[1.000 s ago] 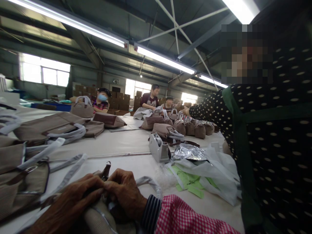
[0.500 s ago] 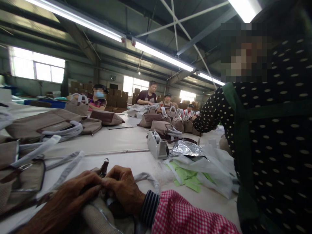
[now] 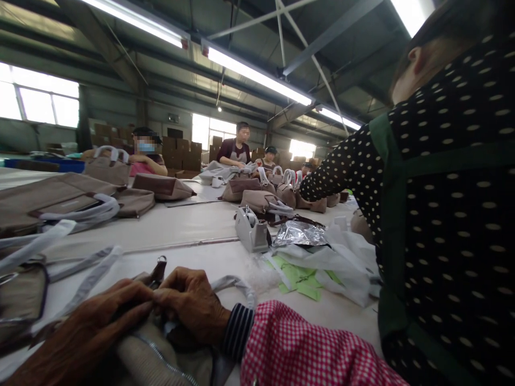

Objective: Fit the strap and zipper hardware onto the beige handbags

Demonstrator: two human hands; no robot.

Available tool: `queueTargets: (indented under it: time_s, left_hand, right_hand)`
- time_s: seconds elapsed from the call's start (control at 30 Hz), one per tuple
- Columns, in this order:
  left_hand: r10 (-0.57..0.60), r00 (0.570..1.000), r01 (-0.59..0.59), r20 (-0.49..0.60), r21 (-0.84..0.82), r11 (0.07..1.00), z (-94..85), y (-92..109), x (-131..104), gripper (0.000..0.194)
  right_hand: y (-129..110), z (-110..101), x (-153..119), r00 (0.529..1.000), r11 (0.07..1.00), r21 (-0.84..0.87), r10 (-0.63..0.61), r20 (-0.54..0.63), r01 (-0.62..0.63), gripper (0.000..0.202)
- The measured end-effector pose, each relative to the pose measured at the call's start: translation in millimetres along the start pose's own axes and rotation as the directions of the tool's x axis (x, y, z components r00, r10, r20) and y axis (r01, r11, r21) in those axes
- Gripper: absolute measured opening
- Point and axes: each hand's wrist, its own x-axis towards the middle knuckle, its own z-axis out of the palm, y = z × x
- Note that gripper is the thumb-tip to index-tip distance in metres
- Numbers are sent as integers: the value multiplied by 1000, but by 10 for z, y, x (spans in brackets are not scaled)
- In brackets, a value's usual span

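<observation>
A taupe handbag [image 3: 156, 351] with a silver zipper lies at the table's near edge, its lower part cut off by the frame. Over its top edge, my left hand [image 3: 100, 316] is closed, thumb and fingers pinching the bag's material. My right hand [image 3: 197, 303] is closed too, its fingertips meeting those of the left on the same edge. Whatever small part sits between the fingertips is hidden. Just beyond them a brown leather tab with a metal ring [image 3: 161, 262] sticks up. A wrapped handle [image 3: 235, 284] curves out behind my right hand.
More taupe bags [image 3: 64, 195] with wrapped handles lie on the left. A tape dispenser [image 3: 252, 230] stands mid-table, beside silver film [image 3: 300, 234], green sheets [image 3: 300, 279] and clear plastic [image 3: 350, 268]. A co-worker in a dotted top [image 3: 462, 214] stands close on the right; others work across the table.
The view has turned slightly right, so most things sit further left. Both hands keep their grip on the bag's edge. The co-worker on the right leans further forward over the table.
</observation>
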Motion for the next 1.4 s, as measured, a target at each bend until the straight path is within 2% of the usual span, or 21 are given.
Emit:
queueTargets:
  time_s: [0.23,0.47,0.7,0.83,0.97,1.07,1.2,1.4]
  left_hand:
    - [21,1000,-19,-13,98,995,-4,-149,44,23]
    - [-44,992,30,117,124,992,-66,-320,83,34]
    - [-57,991,39,123,143,989,-71,-355,92,36]
    - [-44,993,29,110,136,990,-78,-211,74,33]
    - [-34,997,24,64,152,988,-116,92,-1,31]
    - [13,997,-23,75,136,990,-142,276,-31,33]
    - [42,998,-47,41,130,990,-148,342,-35,24]
    - [63,998,-66,24,124,990,-131,354,-48,24]
  right_hand:
    - [-26,0,-7,1000,1000,-10,5,1,-5,52]
    - [-7,-7,-3,1000,1000,-1,-6,6,6,51]
    - [-12,-5,-9,1000,1000,-11,-9,4,9,50]
    - [-5,-16,5,1000,1000,-22,-18,8,18,47]
    - [-21,-11,-13,999,1000,-22,-21,27,22,38]
    - [-47,-1,-35,1000,1000,24,-17,23,17,28]
    - [-51,-23,-22,999,994,101,38,-12,-36,27]
    - [-66,-46,-19,999,993,105,51,-6,-50,31]
